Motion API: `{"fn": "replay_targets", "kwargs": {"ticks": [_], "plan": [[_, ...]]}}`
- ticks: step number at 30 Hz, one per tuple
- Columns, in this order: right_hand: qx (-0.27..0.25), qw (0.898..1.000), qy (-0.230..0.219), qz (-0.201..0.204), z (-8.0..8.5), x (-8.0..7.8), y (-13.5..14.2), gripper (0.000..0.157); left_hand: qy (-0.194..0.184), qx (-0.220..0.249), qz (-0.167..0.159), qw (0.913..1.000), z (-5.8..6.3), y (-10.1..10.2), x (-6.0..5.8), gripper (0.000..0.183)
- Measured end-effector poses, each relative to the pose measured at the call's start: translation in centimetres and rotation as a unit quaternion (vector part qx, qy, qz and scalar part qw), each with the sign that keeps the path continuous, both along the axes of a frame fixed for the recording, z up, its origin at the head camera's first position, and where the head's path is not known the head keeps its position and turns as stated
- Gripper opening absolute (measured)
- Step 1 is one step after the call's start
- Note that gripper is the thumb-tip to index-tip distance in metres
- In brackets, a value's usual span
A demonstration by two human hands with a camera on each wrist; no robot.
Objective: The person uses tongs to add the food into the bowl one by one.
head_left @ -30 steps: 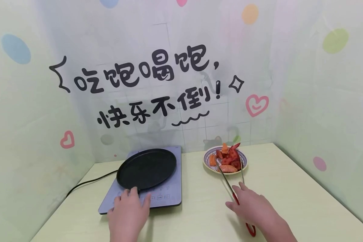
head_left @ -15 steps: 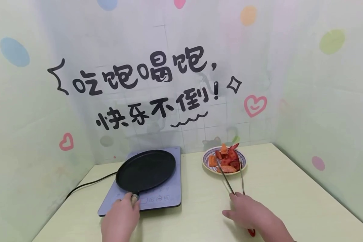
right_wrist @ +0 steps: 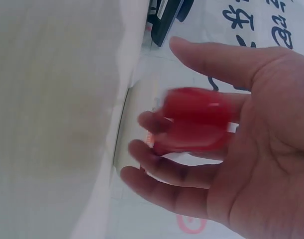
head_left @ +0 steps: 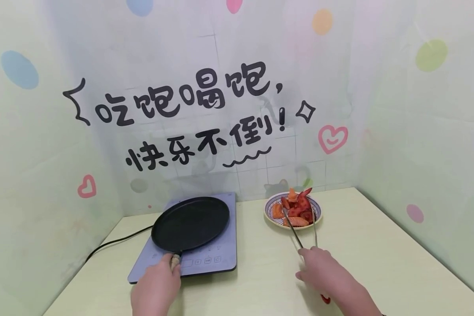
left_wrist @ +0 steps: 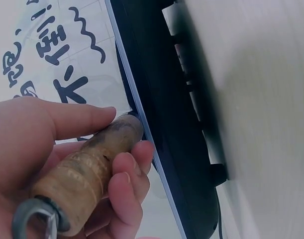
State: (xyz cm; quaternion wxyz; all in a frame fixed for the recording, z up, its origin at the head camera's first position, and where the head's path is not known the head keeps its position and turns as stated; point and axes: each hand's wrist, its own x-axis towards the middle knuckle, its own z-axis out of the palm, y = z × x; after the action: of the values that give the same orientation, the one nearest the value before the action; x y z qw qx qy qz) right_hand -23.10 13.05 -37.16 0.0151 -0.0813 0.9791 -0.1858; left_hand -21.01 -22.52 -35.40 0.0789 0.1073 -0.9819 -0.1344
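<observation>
My left hand (head_left: 156, 283) grips the wooden handle (left_wrist: 89, 169) of a black frying pan (head_left: 191, 224), thumb along the top and fingers curled below. The flat, low-rimmed pan rests on a grey-blue induction cooker (head_left: 223, 243). My right hand (head_left: 332, 276) is around a pair of metal tongs (head_left: 293, 230), its fingers loosely bent about the red handles (right_wrist: 196, 119) with the thumb standing off. The tongs' spread tips reach into a patterned plate (head_left: 274, 220) of food. On it lie pale-striped orange pieces like salmon (head_left: 298, 221) and dark red pieces (head_left: 305, 202).
A black cord (head_left: 118, 240) runs from the cooker to the left wall. The light wooden table (head_left: 256, 272) stands between printed curtain walls (head_left: 205, 109) at the back and both sides. Bare tabletop separates cooker and plate.
My left hand has moved from over the cooker's front edge and taken hold of the pan's handle. The right fingers have come in around the tongs, which have shifted slightly.
</observation>
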Motion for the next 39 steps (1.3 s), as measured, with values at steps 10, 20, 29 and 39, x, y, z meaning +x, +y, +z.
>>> {"fn": "replay_targets", "kwargs": {"ticks": [10, 20, 29, 39], "plan": [[-0.034, 0.993, 0.109, -0.029, 0.9, -0.2, 0.3, 0.024, -0.008, -0.006, 0.001, 1.0, 0.0, 0.1, -0.1, 0.049], [-0.103, 0.978, 0.148, -0.101, 1.3, 0.1, 0.5, 0.046, -0.009, -0.007, -0.001, 0.9999, -0.2, -0.1, -0.1, 0.05], [-0.153, 0.97, 0.135, -0.132, 2.1, 0.2, 1.9, 0.057, -0.007, -0.004, -0.002, 1.0, -0.2, 0.0, -0.2, 0.049], [-0.177, 0.969, 0.114, -0.129, 1.8, -0.3, 3.3, 0.036, -0.005, -0.004, -0.002, 1.0, -0.1, 0.1, 0.0, 0.05]]}}
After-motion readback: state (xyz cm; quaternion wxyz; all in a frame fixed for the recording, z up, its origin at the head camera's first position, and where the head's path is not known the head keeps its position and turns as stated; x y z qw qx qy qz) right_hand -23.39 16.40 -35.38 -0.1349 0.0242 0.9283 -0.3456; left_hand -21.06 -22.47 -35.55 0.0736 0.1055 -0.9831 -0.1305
